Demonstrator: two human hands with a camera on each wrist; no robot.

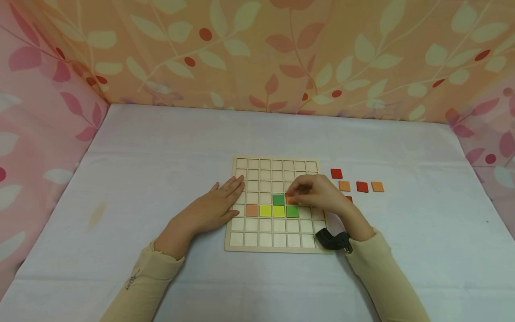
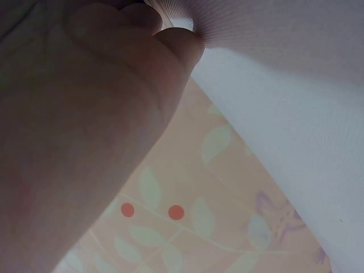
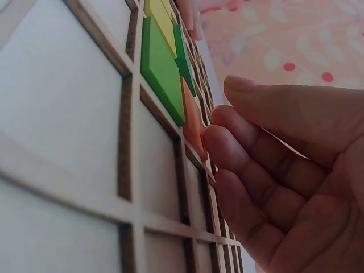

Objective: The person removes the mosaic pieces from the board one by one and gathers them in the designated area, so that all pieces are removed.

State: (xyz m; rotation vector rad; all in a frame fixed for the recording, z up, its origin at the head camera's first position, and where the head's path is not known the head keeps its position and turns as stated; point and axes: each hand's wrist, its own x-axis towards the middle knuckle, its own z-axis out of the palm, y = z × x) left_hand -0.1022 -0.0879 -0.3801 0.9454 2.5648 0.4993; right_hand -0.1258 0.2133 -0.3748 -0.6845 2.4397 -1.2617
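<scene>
From where I stand, the work looks only a little way along. On the square, pale wooden grid board, a small cluster of tiles fills a few middle cells, while most of the cells I can see are bare. One row runs as a salmon-orange square tile, two bright yellow square tiles and a green square tile. In the row beyond, a second green square tile sits next to a deeper orange square tile, which is partly hidden. More pieces lie loose on the white-clothed desk to the right of the board: red square tiles and light orange square tiles, plus a yellow sliver mostly behind the wrist.

That deeper orange tile is at its cell, flat-faced and thin; I cannot tell whether it is fully seated. The right hand is at it, fingers loosely bent, a fingertip at or just beside its edge, the thumb apart with nothing pinched. The left hand lies flat, fingers stretched out over the board's left edge.
</scene>
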